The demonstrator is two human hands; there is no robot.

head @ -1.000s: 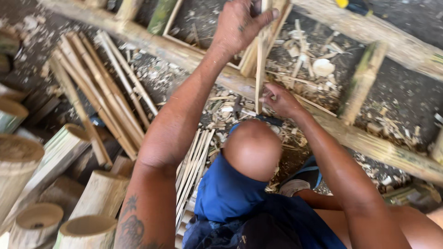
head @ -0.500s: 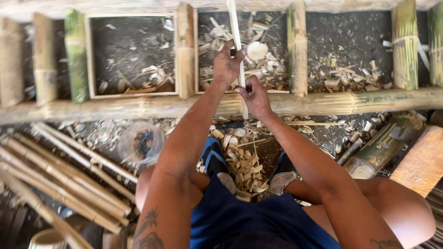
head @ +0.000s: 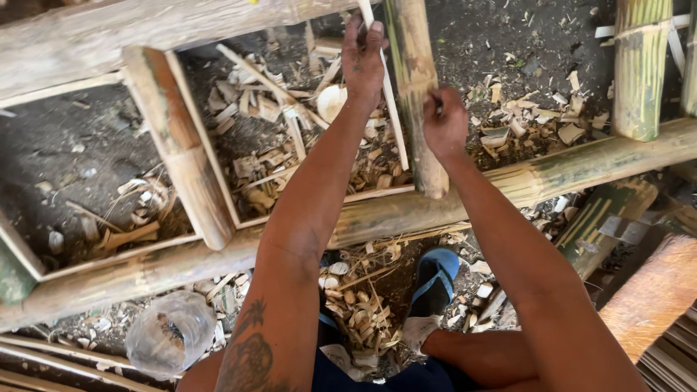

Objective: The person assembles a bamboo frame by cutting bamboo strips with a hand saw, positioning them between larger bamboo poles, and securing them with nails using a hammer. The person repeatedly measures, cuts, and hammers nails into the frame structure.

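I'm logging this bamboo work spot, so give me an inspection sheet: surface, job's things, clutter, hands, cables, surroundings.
Surface: dark earth floor, seen through a bamboo frame of long poles and short cross pieces.
Job's things: thin strip running along an upright cross piece; a small tool in the right fist is mostly hidden.
Clutter: bamboo shavings and chips heaped under and beside the frame; a clear plastic bottle lower left.
Hands: left hand grips the strip near the top; right hand is closed against the cross piece.
Cables: nothing seen.
Surroundings: blue sandal under the frame, split bamboo slats lower left, orange-brown board at right.
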